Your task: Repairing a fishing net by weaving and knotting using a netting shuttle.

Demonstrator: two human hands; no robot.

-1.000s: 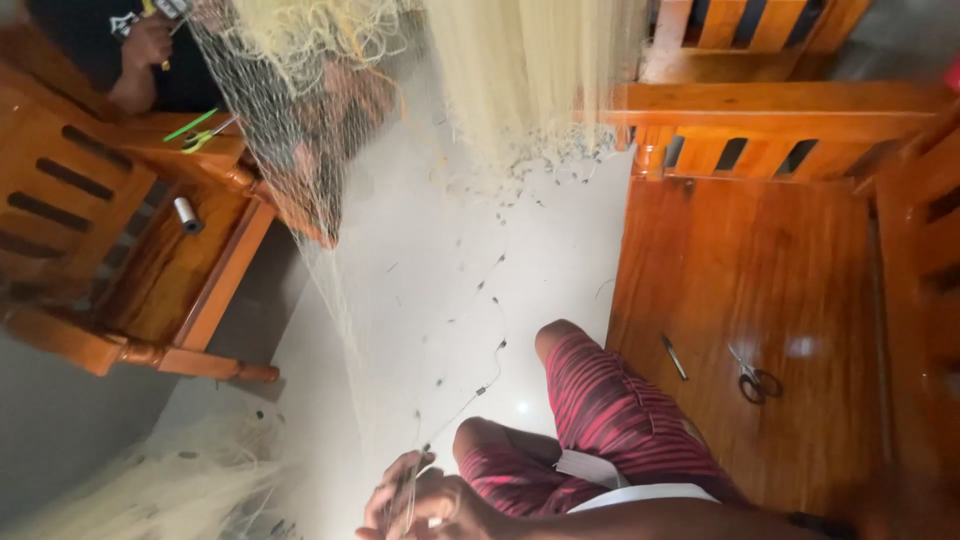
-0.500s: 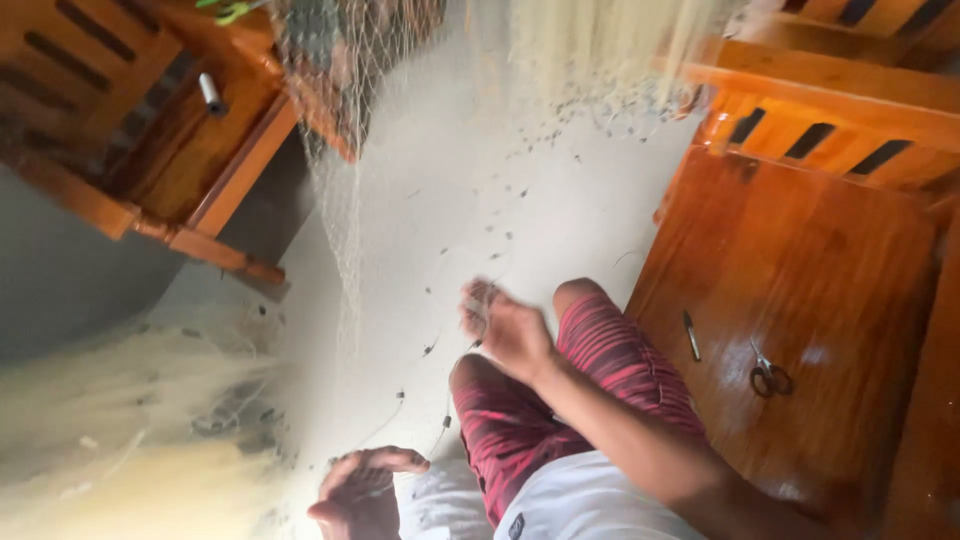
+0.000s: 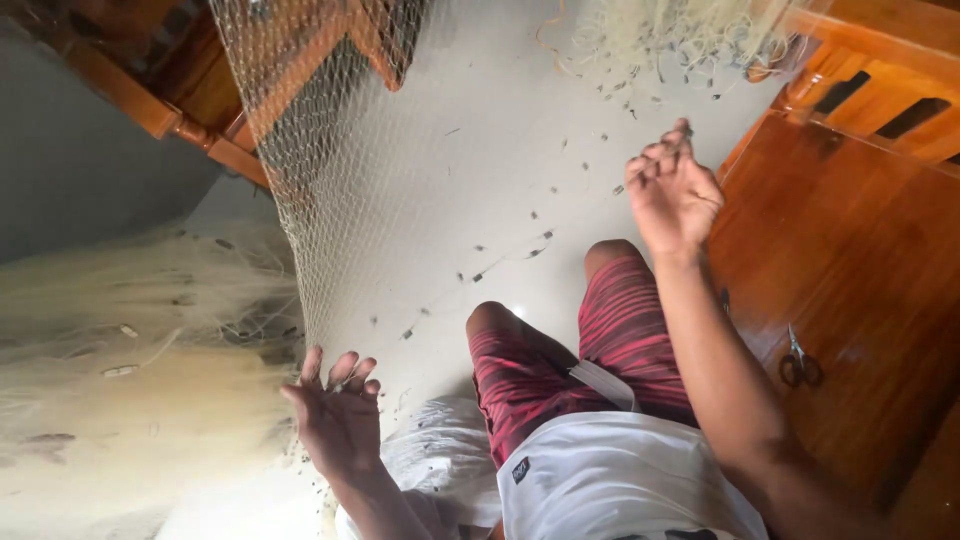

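I sit with my knees up in red patterned shorts (image 3: 560, 350) and a white shirt. A fine fishing net (image 3: 330, 170) hangs taut from the top down to my left hand (image 3: 335, 415). That hand is low, its fingers spread and caught in the net's lower edge. My right hand (image 3: 672, 190) is raised at arm's length above my knee. Its fingertips pinch the net's thin edge line, which carries small dark weights (image 3: 480, 275) across the pale floor between both hands.
A heap of pale net (image 3: 120, 400) lies on the floor at the left, more at the top right (image 3: 670, 35). Wooden chair frames stand at the top left (image 3: 150, 95) and top right (image 3: 880, 90). Scissors (image 3: 800, 362) lie on the wooden surface (image 3: 860, 260) at right.
The view has tilted down. My hands, together on the net a second ago, have drawn apart: the right rose up and away, the left stayed low, stretching the net.
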